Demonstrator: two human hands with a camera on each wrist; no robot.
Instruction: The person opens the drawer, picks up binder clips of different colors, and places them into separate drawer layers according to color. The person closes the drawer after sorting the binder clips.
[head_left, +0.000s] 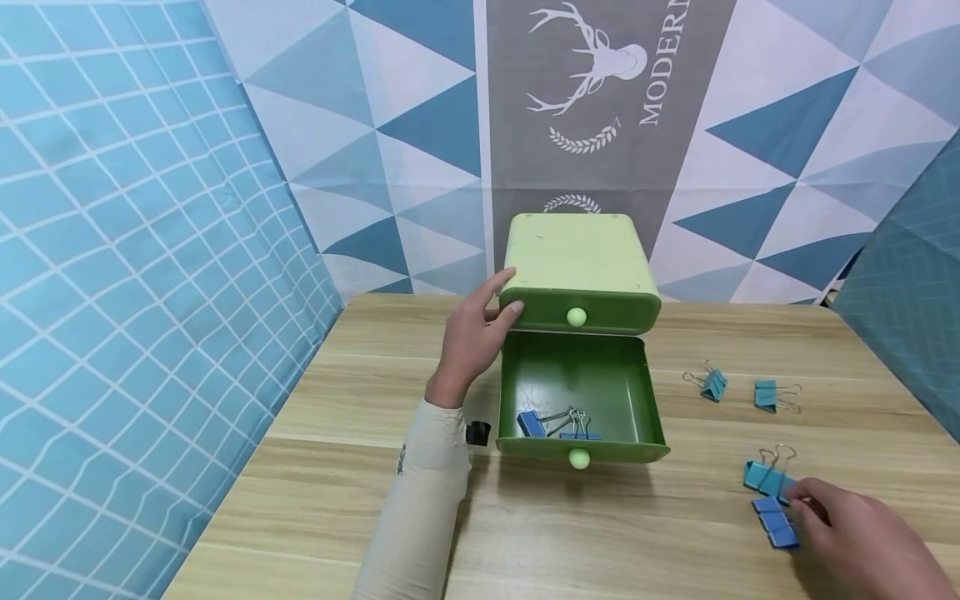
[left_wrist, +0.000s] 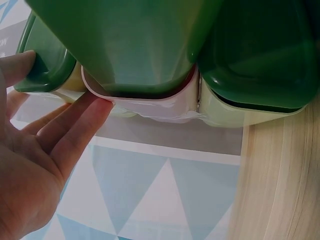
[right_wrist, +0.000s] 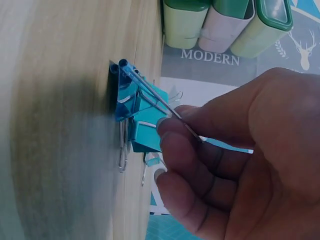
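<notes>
A green drawer cabinet [head_left: 577, 250] stands on the table with its middle drawer [head_left: 585, 375] pulled out. My left hand [head_left: 472, 337] rests against the cabinet's upper left side. Its thumb lies at the top drawer's front, and its straight fingers [left_wrist: 82, 135] touch the side. Inside the pulled-out drawer are two blue binder clips [head_left: 531, 423] with wire handles. At the right, my right hand [head_left: 862, 533] pinches the wire handle of a blue binder clip [head_left: 777, 523] between thumb and forefinger. A teal binder clip [head_left: 763, 477] is right beside it, overlapped by it in the right wrist view.
Two more teal binder clips, one at the left [head_left: 714, 384] and one at the right [head_left: 766, 395], lie farther back on the wooden table [head_left: 337, 450]. A patterned cloth [head_left: 420, 167] hangs behind the table, and a blue tiled cloth [head_left: 135, 250] covers the left side.
</notes>
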